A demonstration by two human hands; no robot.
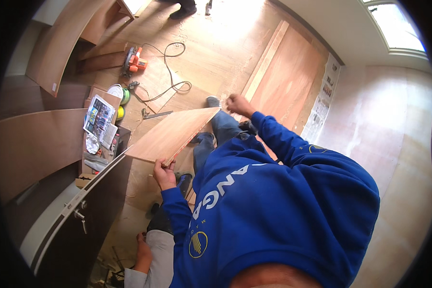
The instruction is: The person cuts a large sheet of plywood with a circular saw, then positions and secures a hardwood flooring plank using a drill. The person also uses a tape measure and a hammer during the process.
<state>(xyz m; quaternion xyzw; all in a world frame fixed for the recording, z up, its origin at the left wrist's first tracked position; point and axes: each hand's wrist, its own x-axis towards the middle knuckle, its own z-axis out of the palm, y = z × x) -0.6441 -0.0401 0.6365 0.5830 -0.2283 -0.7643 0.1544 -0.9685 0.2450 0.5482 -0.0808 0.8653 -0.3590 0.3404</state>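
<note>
**Thin, light-brown plywood panel (175,135) gripped at its near corner by the bare left hand (164,176)**

The panel's near corner is pinched between the thumb and fingers of the left hand; part of that grip is hidden by the wood. The fingers of the bare right hand (241,105) are curled inward, just beyond the panel's far tip; whether anything is pinched in them cannot be told. The panel is held in front of the body, above the floor, with its long side stretched between the two hands. Both arms are covered by a blue sweatshirt (283,206) with pale lettering.

Near the panel's left corner, a dark brown door (101,211) is seen, fitted with a silver lever handle (80,217). Beside the left forearm, a co-worker's hand (143,253) is partly shown at the lower edge.

Past the panel, an orange circular saw (137,61) is set down on the floor, with a looped black cable (169,67) spread near it. Two tape-like rolls, one green (125,96) and one yellow (120,113), are placed nearer the door. On the right, a large reddish plywood sheet (288,72) is laid flat, bordered by a strip of printed paper (321,98) along the wall.
</note>
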